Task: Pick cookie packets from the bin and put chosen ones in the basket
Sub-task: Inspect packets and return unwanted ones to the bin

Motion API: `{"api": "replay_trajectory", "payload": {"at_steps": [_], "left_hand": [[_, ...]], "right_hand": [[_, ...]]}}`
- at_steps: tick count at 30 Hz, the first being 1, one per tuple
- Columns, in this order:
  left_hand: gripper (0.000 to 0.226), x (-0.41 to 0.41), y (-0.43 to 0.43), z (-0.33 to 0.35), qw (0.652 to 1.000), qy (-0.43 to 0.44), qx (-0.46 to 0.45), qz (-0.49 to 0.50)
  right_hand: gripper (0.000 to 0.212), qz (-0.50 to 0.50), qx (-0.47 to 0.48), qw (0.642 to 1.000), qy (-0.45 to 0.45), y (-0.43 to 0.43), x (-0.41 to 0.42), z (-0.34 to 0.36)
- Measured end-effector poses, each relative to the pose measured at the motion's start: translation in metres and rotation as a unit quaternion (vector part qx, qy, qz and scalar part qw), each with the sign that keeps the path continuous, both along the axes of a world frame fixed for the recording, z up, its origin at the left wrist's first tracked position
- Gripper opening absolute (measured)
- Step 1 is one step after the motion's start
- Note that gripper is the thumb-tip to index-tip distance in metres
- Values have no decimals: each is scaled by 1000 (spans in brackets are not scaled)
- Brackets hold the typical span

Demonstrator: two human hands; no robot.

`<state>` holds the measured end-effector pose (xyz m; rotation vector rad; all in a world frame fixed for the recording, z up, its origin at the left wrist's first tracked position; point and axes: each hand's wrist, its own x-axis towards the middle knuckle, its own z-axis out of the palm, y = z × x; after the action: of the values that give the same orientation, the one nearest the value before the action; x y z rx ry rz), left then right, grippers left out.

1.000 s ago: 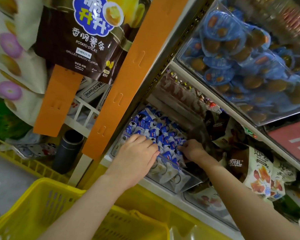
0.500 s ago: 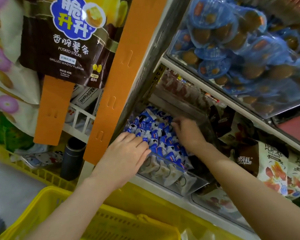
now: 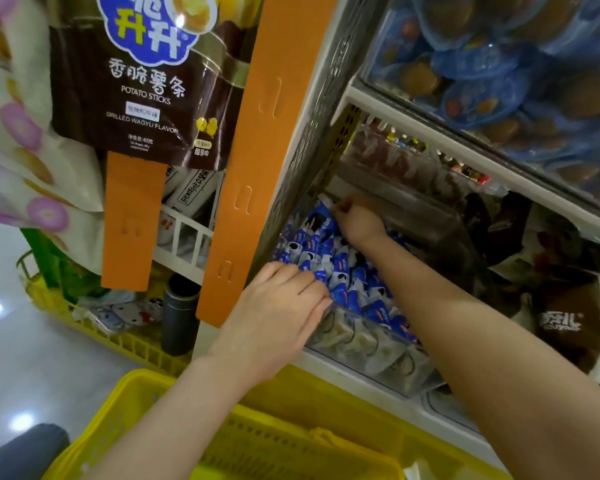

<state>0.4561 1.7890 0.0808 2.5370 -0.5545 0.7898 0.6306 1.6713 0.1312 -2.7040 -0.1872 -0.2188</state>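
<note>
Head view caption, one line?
Right hand pinches a cookie packet at the bin's back; left hand rests on packets; basket below.

Glossy foil cookie packets (image 3: 340, 271); clear plastic bin (image 3: 371, 355); yellow slotted plastic basket (image 3: 278, 441).

The right hand (image 3: 357, 221) reaches into the far left corner of the clear bin (image 3: 388, 362) on the shelf and pinches the white end of one blue-and-white cookie packet (image 3: 321, 216), which stands up at the far end of the heap of cookie packets (image 3: 347, 271). The left hand (image 3: 281, 313) lies palm down, fingers straight, on the near left of that heap, with the yellow basket (image 3: 146, 410) nearer and below. Further left a brown potato sticks bag (image 3: 146, 84) hangs beside an orange strip (image 3: 257, 133), and blue-wrapped snacks (image 3: 499, 81) fill the shelf above.
</note>
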Motion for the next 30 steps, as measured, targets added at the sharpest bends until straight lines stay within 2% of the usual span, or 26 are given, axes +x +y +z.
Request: {"api": "replay_trajectory", "payload": {"at_steps": [7, 10, 13, 17, 18, 20, 22, 23, 27, 30], "left_hand": [[43, -8, 0, 7, 997, 69, 18, 9], [37, -17, 2, 10, 997, 75, -13, -2], [37, -31, 7, 13, 991, 92, -83, -45], [27, -54, 12, 11, 961, 120, -246, -31], [27, -60, 10, 11, 939, 150, -310, -29], [28, -71, 4, 8, 870, 247, -424, -49], [23, -79, -4, 3, 816, 328, -472, -59], [19, -83, -8, -1, 805, 347, -477, -57], [21, -85, -14, -15, 825, 354, -440, 6], [15, -83, -16, -22, 835, 358, -418, 25]], "right_hand": [[22, 29, 108, 981, -156, -16, -52, 32], [14, 71, 188, 957, -208, -26, -90, 41], [7, 113, 258, 938, -203, -36, -134, 40], [16, 167, 269, 939, -133, -45, -184, 19], [18, 178, 276, 940, -91, -46, -195, 10], [17, 192, 292, 937, 2, -47, -212, -12], [16, 193, 283, 938, 60, -46, -224, -32], [15, 187, 285, 936, 83, -45, -227, -41], [16, 165, 361, 900, 178, -40, -234, -62], [14, 133, 403, 879, 217, -42, -235, -71]]}}
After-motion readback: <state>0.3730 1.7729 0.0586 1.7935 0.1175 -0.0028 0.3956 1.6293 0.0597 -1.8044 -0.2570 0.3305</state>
